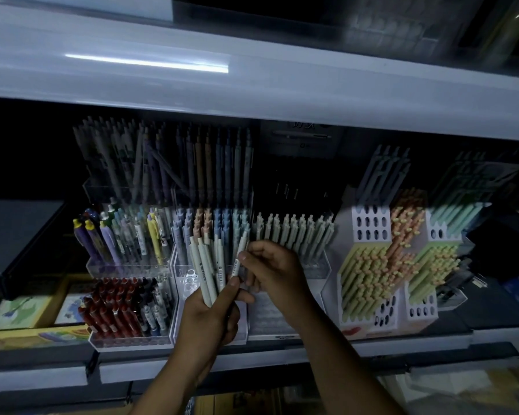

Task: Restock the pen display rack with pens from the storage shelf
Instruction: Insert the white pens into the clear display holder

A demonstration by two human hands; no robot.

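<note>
Head view: the left hand (211, 316) was curled round the lower ends of a bundle of pale pens (205, 265), thumb across the front. The pens fanned upward and away from the palm, their clip ends toward the far side. The right hand (272, 271) came in from the near right and pinched a single pale pen (242, 246) between thumb and fingertips at the right edge of the bundle. That pen was tilted slightly right, touching or just beside the others; I could not tell which.

Both hands were in front of the clear pen display rack (132, 269), at its middle section. Just behind the bundle stood rows of blue, peach and light-blue pens (210, 223). To the right of them, beyond the right hand, a compartment held upright pale green pens (294, 235). On the rack's left side stood mixed purple and yellow pens (102, 238), and nearer, red-capped pens (114, 307).

Further right stood a white honeycomb holder (372, 223) with yellow and orange pens slanted in its holes. A white shelf edge (252, 94) crossed above everything, and the far tier under it was dark and blurred.
</note>
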